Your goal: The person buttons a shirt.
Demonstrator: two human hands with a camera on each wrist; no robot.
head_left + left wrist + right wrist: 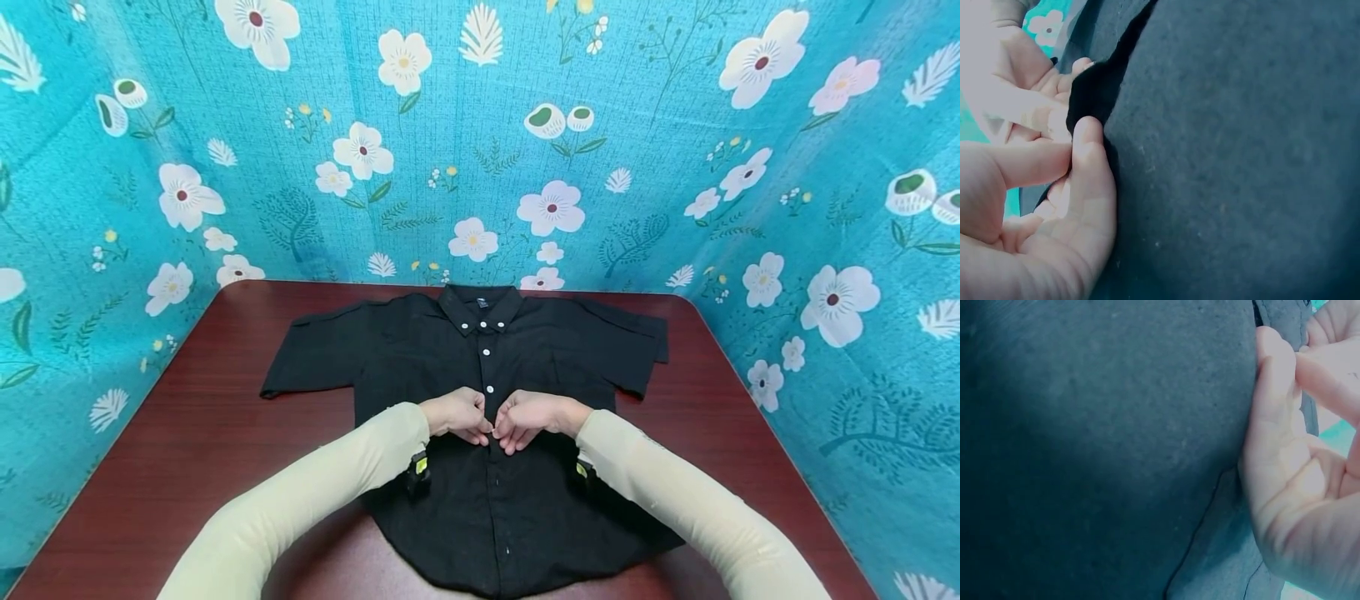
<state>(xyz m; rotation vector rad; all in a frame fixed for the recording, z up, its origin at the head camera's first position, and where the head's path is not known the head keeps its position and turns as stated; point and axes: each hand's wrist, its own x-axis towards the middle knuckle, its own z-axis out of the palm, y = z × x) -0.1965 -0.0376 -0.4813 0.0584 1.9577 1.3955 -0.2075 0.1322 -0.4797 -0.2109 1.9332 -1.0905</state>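
A black short-sleeved shirt (420,350) lies face up, its collar (480,310) at the far side and white buttons running down the front. Midway down the placket (491,483), my left hand (459,414) and right hand (534,417) meet fingertip to fingertip. In the left wrist view the left thumb and forefinger pinch the raised edge of the black cloth (1100,87). From the right wrist view, the right hand (1297,469) pinches at the same front edge with thumb and forefinger. A button between the fingertips is mostly hidden by them.
Under the shirt is a dark reddish wooden table (180,467) with rounded far corners. A turquoise floral cloth (465,150) hangs behind it and along both sides. Both forearms, in cream sleeves (315,483), reach over the lower part of the shirt.
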